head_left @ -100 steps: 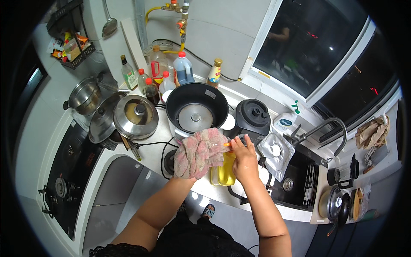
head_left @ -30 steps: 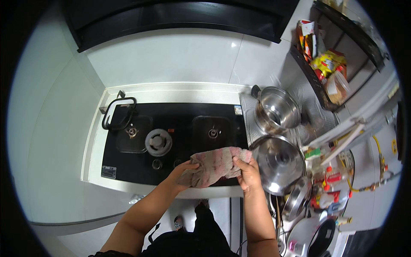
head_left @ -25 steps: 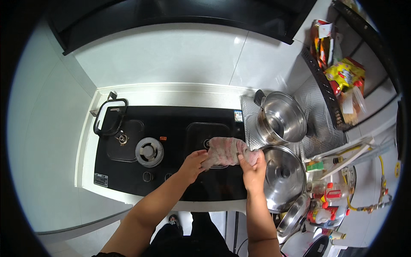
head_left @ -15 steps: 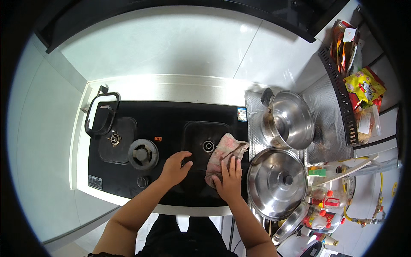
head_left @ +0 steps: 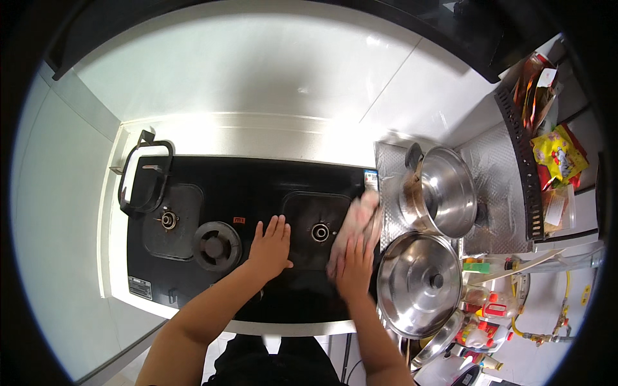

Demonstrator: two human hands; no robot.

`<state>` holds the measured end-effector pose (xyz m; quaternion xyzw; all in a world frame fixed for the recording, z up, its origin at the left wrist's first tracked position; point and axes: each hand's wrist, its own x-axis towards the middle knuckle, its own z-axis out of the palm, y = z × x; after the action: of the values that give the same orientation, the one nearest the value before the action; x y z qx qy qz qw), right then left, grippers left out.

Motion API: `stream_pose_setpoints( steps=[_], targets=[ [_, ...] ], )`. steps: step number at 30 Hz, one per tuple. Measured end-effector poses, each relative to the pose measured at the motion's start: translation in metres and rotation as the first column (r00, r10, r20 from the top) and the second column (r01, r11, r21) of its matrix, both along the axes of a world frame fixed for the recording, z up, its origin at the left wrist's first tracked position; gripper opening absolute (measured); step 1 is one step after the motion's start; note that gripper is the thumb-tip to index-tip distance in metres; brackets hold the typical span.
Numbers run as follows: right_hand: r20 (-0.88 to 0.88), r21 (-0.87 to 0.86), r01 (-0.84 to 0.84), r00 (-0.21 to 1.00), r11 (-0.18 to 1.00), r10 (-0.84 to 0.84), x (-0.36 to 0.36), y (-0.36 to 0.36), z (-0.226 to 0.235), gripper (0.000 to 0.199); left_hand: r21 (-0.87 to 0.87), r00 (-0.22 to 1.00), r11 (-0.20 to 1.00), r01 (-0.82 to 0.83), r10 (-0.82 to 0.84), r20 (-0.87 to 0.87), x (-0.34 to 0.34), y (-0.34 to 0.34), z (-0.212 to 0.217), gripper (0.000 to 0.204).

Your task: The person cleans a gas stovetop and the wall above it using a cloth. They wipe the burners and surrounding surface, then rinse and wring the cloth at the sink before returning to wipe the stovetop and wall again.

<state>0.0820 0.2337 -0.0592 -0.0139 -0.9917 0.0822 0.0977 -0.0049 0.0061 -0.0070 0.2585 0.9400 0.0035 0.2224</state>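
Note:
A pinkish-grey cleaning cloth (head_left: pixel 358 223), smeared by motion, lies on the right end of the black gas cooktop (head_left: pixel 257 177). My right hand (head_left: pixel 354 273) presses on its near part with fingers stretched forward, keeping hold of it. Just left of the cloth is the bare right burner (head_left: pixel 320 233) in its dark recess. My left hand (head_left: pixel 270 249) is open over the middle of the cooktop, fingers apart, nothing in it. Beside it sits a round dark burner cap (head_left: pixel 217 247). Another bare burner (head_left: pixel 168 220) shows further left.
A black pan support (head_left: pixel 122 186) leans at the cooktop's left end. To the right, a steel pot (head_left: pixel 444 193) stands on a foil-covered surface, with a steel lid (head_left: pixel 418 289) nearer me. Several bottles (head_left: pixel 492 309) and a black rack (head_left: pixel 520 161) of food packets are further right.
My right hand has slid the cloth rightward along the cooktop's right end. My left hand has turned, its fingers now pointing away from me. The view has shifted slightly.

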Motion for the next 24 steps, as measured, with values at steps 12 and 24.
stream_pose_setpoints(
  steps=[12, 24],
  targets=[
    [0.415, 0.057, -0.135, 0.905, 0.989, 0.099, -0.216, -0.009, 0.0, 0.063, 0.004, 0.999, 1.0, 0.025, -0.025, -0.033, 0.002, 0.005, -0.002, 0.095],
    [0.617, 0.241, -0.483, 0.746, 0.842, 0.252, -0.213, -0.076, 0.047, 0.063, 0.33, 0.957, 0.922, -0.204, 0.259, -0.129, 0.052, -0.049, 0.061, 0.051]
  ],
)
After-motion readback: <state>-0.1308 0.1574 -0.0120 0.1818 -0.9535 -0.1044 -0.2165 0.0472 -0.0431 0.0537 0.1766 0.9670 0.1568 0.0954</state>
